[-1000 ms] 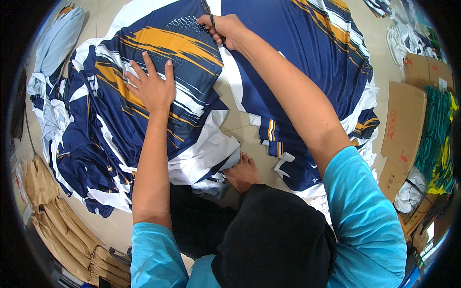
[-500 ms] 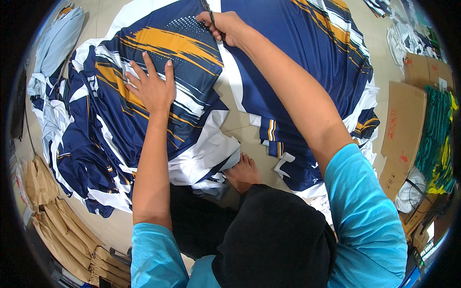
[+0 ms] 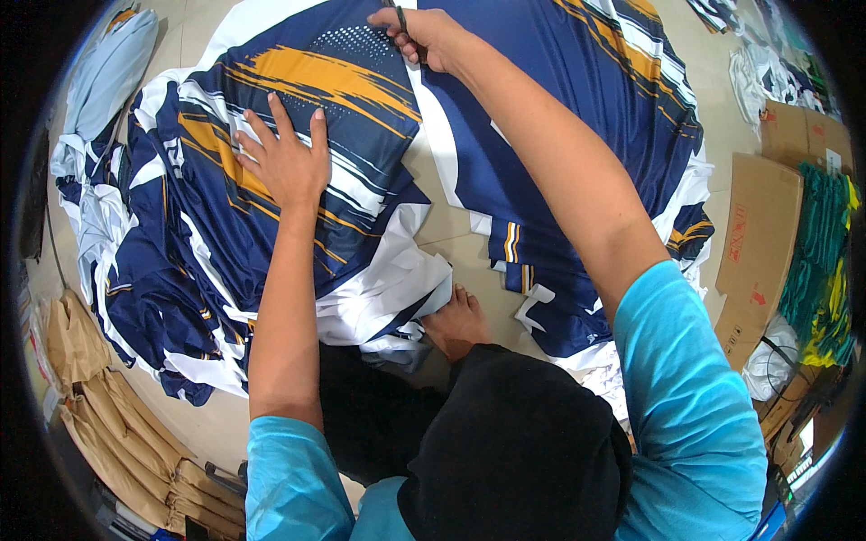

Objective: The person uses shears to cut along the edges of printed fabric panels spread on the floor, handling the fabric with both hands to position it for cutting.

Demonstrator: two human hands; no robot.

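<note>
My left hand (image 3: 293, 167) lies flat with fingers spread on a printed fabric panel (image 3: 325, 77), navy with mustard and white brush-stroke bands and a white dotted patch. Up at the top edge, my right hand (image 3: 428, 38) is closed round the dark handles of scissors (image 3: 402, 18); the blades are mostly out of sight. The scissors are at the panel's right border, where a white strip (image 3: 437, 135) runs down beside it. To the right spreads another navy fabric piece (image 3: 523, 162), partly under my right forearm.
Crumpled navy and white fabric (image 3: 153, 298) heaps at left, and white fabric (image 3: 388, 279) bunches by my bare foot (image 3: 456, 323). Brown paper bundles (image 3: 135, 433) lie lower left. A cardboard box (image 3: 758, 243) and green and yellow cloth (image 3: 821, 270) stand right. Tiled floor (image 3: 451, 239) shows between the pieces.
My right hand has shifted slightly up with the scissors, and its forearm has moved a little. My left hand stays pressed on the panel almost unmoved.
</note>
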